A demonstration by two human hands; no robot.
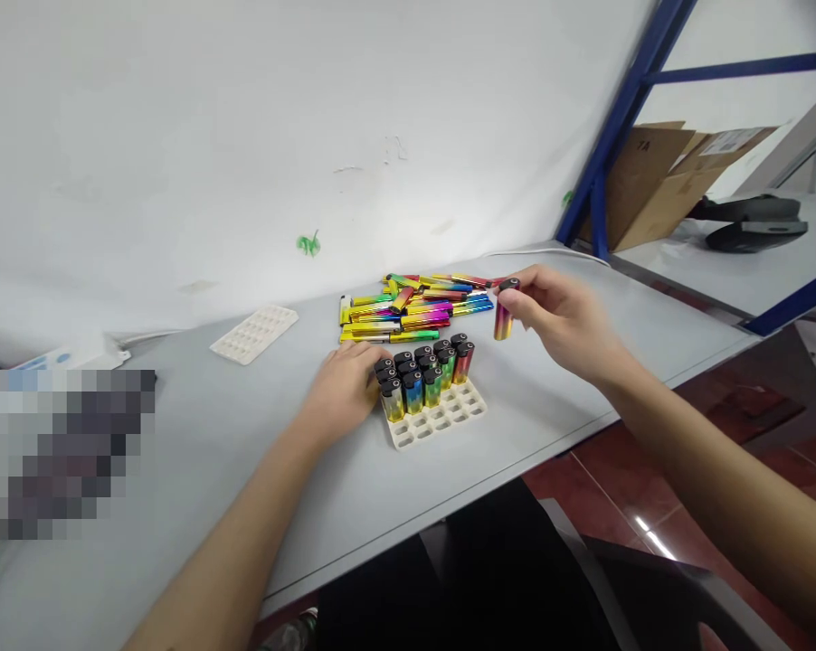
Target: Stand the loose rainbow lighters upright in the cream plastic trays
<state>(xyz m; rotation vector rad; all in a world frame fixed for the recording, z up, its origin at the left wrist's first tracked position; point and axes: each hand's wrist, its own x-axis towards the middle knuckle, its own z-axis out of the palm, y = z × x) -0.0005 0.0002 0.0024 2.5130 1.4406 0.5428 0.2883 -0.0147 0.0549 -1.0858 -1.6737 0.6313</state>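
My right hand (557,312) pinches a red, purple and gold lighter (503,318) with a black top, upright above the table. Below and left of it stands a white tray (441,425) of small slots. Several shiny lighters (413,392) with black tops stand in its rear slots, while slots along its front hold nothing. At the tray's back left corner, my left hand (344,389) curls its fingers around the tray and the end lighters; its fingertips are partly hidden. Behind the tray lies a loose pile of metallic multicoloured lighters (425,312).
A second white slotted tray (255,333) lies flat to the left, near the wall (245,163). A white box-like item (69,353) is farther left, beside a blurred-out patch. At right stand a blue frame (598,181) and a cardboard box (659,190).
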